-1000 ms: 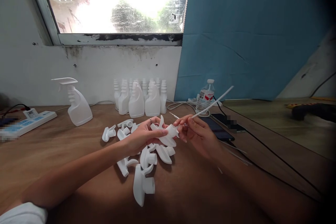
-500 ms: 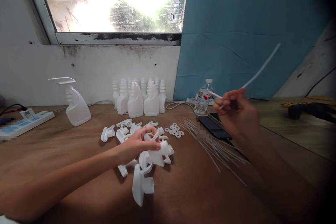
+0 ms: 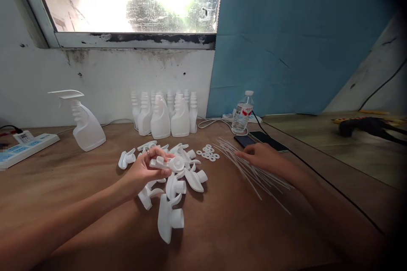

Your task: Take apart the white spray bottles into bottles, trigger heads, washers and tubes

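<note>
My left hand (image 3: 144, 171) is closed around a white trigger spray head (image 3: 176, 164), its round collar facing up toward me. Beneath and around it lie several more spray heads (image 3: 171, 219) in a loose cluster. My right hand (image 3: 262, 156) is low over a spread of thin white tubes (image 3: 251, 180) on the table. Its thumb and fingertips are drawn together at the tubes' upper part; how many they grip is hidden. Between the hands lies a small pile of white ring washers (image 3: 209, 153).
White spray bottles without heads (image 3: 160, 118) stand grouped by the wall. An assembled spray bottle (image 3: 89, 129) is at the left, near a power strip (image 3: 32, 149). Behind my right hand are a water bottle (image 3: 242, 114), phones (image 3: 269, 141) and a black cable (image 3: 330, 197).
My right hand has come down and left from mid-air, where it held a thin tube, to the tubes on the table. My left hand has shifted left and turned the spray head.
</note>
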The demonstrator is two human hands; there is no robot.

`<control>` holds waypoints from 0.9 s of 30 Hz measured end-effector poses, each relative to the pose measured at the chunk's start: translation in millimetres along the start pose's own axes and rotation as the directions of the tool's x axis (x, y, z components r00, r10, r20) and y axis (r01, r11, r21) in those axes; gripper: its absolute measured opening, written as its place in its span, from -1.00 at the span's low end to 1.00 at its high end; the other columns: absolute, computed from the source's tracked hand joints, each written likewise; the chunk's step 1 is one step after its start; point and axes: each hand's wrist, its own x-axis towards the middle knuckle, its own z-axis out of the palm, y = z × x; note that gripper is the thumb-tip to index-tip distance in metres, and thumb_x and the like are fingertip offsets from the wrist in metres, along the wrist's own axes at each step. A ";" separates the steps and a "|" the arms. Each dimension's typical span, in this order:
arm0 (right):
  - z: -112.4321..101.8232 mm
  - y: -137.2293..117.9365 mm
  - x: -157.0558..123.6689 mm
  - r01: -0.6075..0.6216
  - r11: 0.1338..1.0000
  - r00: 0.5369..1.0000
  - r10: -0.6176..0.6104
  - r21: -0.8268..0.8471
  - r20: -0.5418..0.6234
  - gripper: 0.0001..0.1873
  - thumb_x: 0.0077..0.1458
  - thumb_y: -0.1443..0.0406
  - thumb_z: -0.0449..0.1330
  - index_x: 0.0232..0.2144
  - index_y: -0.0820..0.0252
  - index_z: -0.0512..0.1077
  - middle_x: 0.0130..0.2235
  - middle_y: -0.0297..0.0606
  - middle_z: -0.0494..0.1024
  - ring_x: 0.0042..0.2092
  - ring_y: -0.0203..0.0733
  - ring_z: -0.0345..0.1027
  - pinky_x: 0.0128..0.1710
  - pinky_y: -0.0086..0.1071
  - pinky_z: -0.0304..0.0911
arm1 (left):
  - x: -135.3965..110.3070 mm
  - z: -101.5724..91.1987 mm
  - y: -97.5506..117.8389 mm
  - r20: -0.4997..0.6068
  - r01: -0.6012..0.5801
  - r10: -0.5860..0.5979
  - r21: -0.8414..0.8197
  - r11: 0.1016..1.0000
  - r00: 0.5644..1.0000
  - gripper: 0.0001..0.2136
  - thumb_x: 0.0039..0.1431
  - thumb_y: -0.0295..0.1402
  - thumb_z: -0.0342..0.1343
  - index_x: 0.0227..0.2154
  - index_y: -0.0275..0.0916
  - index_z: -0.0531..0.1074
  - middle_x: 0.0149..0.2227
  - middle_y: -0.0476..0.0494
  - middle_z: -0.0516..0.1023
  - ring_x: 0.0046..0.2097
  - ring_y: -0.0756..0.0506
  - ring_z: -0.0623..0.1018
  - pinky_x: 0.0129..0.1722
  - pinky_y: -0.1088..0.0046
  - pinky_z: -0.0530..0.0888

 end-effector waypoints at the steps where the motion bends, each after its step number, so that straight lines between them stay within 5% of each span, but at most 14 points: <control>1: -3.1 -5.7 -2.3 0.051 0.998 0.997 -0.048 0.039 -0.068 -0.57 -0.12 -0.04 0.27 -0.62 0.21 0.41 -0.56 -0.27 0.41 -0.51 -0.24 0.25 -0.53 -0.40 0.06 | -2.7 -0.7 -3.1 0.005 -0.001 0.001 -0.005 1.000 1.000 -0.71 -0.01 -0.41 0.32 -0.37 -0.24 0.25 -0.06 -0.08 0.45 -0.19 -0.03 0.52 -0.21 0.46 0.45; 4: -12.4 -32.2 -13.5 0.288 0.930 0.947 -0.242 0.228 -0.208 -0.57 -0.21 0.00 0.38 -0.42 0.16 0.39 -0.49 -0.36 0.33 -0.48 -0.31 0.18 -0.51 -0.43 0.10 | -10.1 0.2 -9.9 -0.006 -0.028 0.028 0.009 1.000 1.000 -0.69 0.00 -0.39 0.32 -0.27 -0.21 0.29 -0.04 -0.14 0.46 -0.08 -0.13 0.52 -0.16 0.38 0.49; 6: -16.7 -55.8 -24.5 0.432 0.792 0.902 -0.382 0.431 -0.202 -0.57 -0.14 0.04 0.37 -0.28 0.12 0.38 -0.45 -0.38 0.29 -0.48 -0.35 0.16 -0.51 -0.45 0.13 | -15.0 2.4 -11.6 -0.032 -0.012 0.013 0.038 0.999 0.999 -0.61 -0.02 -0.37 0.33 -0.13 -0.19 0.33 -0.03 -0.16 0.45 -0.02 -0.17 0.49 -0.13 0.36 0.50; 9: -18.8 -90.3 -42.8 0.496 0.536 0.824 -0.538 0.683 -0.177 -0.62 0.17 0.02 0.11 -0.07 0.06 0.38 -0.36 -0.33 0.35 -0.55 -0.42 0.18 -0.54 -0.45 0.18 | -21.9 5.4 -11.8 -0.041 0.111 -0.108 0.065 0.992 0.993 -0.53 -0.04 -0.34 0.34 -0.04 -0.19 0.37 -0.10 -0.16 0.48 -0.08 -0.16 0.52 -0.15 0.37 0.51; 11: -17.1 -107.0 -52.8 0.464 0.434 0.790 -0.597 0.772 -0.139 -0.50 0.20 -0.07 -0.02 0.07 -0.02 0.30 -0.19 -0.24 0.42 -0.57 -0.43 0.24 -0.58 -0.44 0.20 | -24.8 6.2 -12.1 -0.039 0.139 -0.136 0.083 0.987 0.990 -0.59 -0.04 -0.33 0.34 -0.09 -0.21 0.43 -0.13 -0.15 0.50 -0.12 -0.14 0.52 -0.16 0.39 0.51; 13: -12.7 -116.0 -59.4 0.468 0.425 0.776 -0.617 0.775 -0.130 -0.39 0.14 -0.17 -0.05 0.09 -0.02 0.31 -0.15 -0.22 0.45 -0.57 -0.41 0.28 -0.58 -0.43 0.23 | -26.0 6.2 -13.2 -0.061 0.100 -0.095 0.089 0.991 0.994 -0.64 -0.06 -0.32 0.35 -0.16 -0.23 0.47 -0.10 -0.16 0.50 -0.11 -0.14 0.51 -0.17 0.41 0.51; 16: -2.4 -117.9 -63.1 0.508 0.480 0.769 -0.627 0.716 -0.126 -0.35 0.11 -0.20 -0.07 -0.09 0.11 0.47 -0.41 -0.27 0.49 -0.54 -0.33 0.32 -0.46 -0.38 0.29 | -25.4 5.9 -15.2 -0.088 0.073 -0.067 0.078 0.994 0.994 -0.65 -0.06 -0.28 0.35 -0.18 -0.23 0.50 -0.02 -0.17 0.47 -0.08 -0.17 0.50 -0.16 0.33 0.54; 22: 14.0 -116.6 -65.0 0.600 0.567 0.744 -0.654 0.564 -0.135 -0.65 0.23 0.08 0.06 -0.33 0.17 0.52 -0.47 -0.27 0.54 -0.42 -0.25 0.40 -0.38 -0.39 0.29 | -24.2 6.6 -16.8 -0.080 0.073 -0.065 0.092 0.993 0.995 -0.64 -0.07 -0.27 0.35 -0.17 -0.25 0.51 -0.12 -0.17 0.51 -0.10 -0.17 0.51 -0.13 0.29 0.55; 27: 23.6 -122.5 -68.0 0.728 0.547 0.664 -0.713 0.413 -0.226 -0.73 0.22 0.18 0.10 -0.39 0.17 0.52 -0.44 -0.29 0.56 -0.42 -0.30 0.41 -0.42 -0.43 0.28 | -25.9 3.9 -21.7 -0.077 0.070 -0.061 0.110 0.992 0.995 -0.63 -0.02 -0.27 0.32 -0.12 -0.24 0.49 -0.14 -0.16 0.53 -0.12 -0.16 0.53 -0.13 0.33 0.54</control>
